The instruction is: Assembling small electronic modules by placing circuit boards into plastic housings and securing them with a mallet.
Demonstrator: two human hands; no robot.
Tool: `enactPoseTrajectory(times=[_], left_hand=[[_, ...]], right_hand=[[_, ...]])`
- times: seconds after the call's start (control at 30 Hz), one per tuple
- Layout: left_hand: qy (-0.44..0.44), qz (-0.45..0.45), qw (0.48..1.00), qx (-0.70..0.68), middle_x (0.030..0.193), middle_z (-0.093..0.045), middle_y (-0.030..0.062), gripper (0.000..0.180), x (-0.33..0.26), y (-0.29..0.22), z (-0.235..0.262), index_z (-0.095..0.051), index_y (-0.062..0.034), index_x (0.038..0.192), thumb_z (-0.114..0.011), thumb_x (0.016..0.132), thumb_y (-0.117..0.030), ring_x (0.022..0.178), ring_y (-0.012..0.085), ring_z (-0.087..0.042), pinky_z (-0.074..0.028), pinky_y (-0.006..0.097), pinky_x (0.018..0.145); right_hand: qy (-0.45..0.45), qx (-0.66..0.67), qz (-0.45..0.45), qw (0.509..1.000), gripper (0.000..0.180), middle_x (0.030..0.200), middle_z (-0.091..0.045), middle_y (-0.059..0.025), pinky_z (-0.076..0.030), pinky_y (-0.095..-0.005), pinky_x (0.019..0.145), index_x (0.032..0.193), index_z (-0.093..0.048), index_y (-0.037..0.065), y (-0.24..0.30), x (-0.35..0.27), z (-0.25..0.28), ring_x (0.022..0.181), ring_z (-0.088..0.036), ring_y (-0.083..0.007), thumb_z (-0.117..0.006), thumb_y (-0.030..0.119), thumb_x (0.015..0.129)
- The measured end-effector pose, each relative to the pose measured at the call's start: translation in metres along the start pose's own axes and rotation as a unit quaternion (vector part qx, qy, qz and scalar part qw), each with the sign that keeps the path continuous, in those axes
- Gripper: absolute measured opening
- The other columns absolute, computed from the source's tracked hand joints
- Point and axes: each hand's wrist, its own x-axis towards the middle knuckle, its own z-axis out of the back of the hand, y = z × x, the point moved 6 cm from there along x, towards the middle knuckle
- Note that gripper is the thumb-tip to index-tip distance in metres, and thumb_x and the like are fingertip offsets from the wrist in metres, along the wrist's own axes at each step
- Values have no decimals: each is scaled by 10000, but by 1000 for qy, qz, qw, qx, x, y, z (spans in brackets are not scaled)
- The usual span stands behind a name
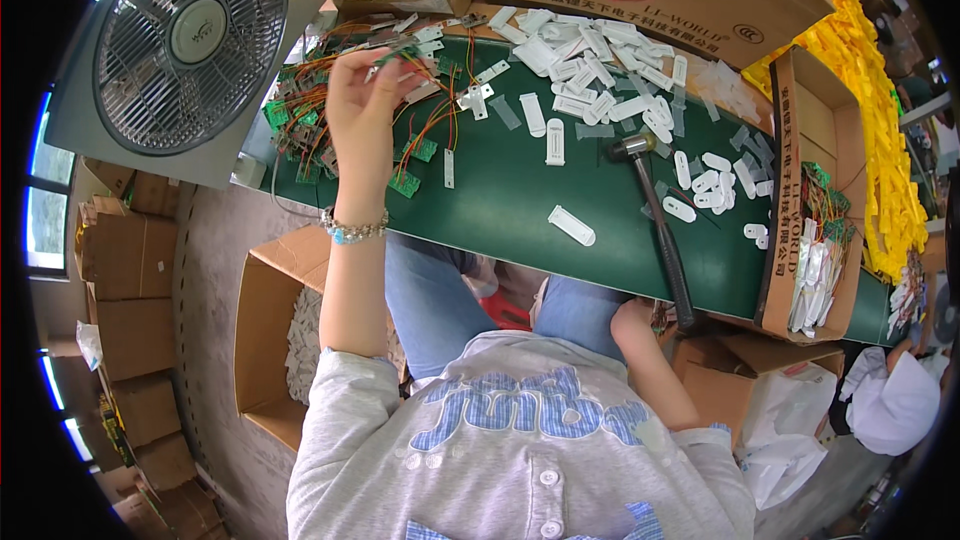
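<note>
My left hand (362, 100), with a beaded bracelet at the wrist, is raised over a tangled heap of wired green circuit boards (290, 120) at the far left of the table. Its thumb and fingers pinch a piece with green on it and orange wires beside it, seemingly a wired circuit board (388, 57). My right arm (655, 365) bends toward the table's front edge; the fingers of that hand are hidden there. Close by lies a black-handled hammer (660, 225). A single white plastic casing (572, 225) rests near the front edge, apart from the others.
White casings (590, 60) are heaped at the back of the green table (480, 210), with smaller white pieces (710, 185) right of the hammer. A carton (790, 190) of wired boards stands at the right. A large fan (190, 35) stands left; an open carton (265, 340) is below.
</note>
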Motion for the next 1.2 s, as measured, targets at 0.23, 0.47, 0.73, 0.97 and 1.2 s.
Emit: enactPoseTrajectory(times=[0.23, 0.47, 0.73, 0.97, 1.2], left_hand=[[45, 18, 991, -128, 1130, -623, 123, 154, -21, -18, -12, -468, -31, 1154, -540, 1018, -48, 1074, 261, -669, -604, 363, 885], [34, 54, 980, -191, 1221, -595, 127, 142, -66, -13, -35, -444, -62, 1128, -529, 1018, -33, 1078, 271, -663, -603, 401, 888], [-125, 140, 982, 24, 1178, -578, 143, 247, -115, 42, 13, -391, -4, 1256, -489, 1030, -17, 1108, 250, -639, -566, 366, 970], [-5, 5, 840, 542, 1424, -428, 189, 541, -117, 13, 4, -470, -43, 1388, -637, 877, 7, 1194, 341, -516, -434, 456, 1017], [159, -145, 791, 573, 1376, -540, 81, 353, -118, 17, -45, -671, -131, 1162, -730, 816, -92, 1272, 325, -474, -354, 460, 1066]], right_hand=[[18, 8, 18, 1000, 240, 1048, -738, -138, -503, -501, 798, 989, -777, 65, 6, -18, 16, 1043, -668, -349, -593, 94, 838], [-85, 140, 96, 982, 242, 973, -722, -137, -527, -458, 773, 1027, -729, 42, 12, -78, 87, 943, -679, -341, -567, 88, 852], [-415, 430, 292, 747, 169, 861, -674, -81, -515, -413, 719, 992, -675, 49, 10, -143, 237, 794, -648, -286, -703, 59, 826], [-548, 356, 130, 746, 387, 1036, -599, -101, -483, -415, 799, 1145, -632, 62, 2, -119, 248, 940, -572, -308, -751, 50, 777], [-530, 388, 137, 741, 436, 1030, -615, -110, -473, -427, 825, 1187, -615, 48, -7, -109, 241, 946, -575, -318, -734, 7, 769]])
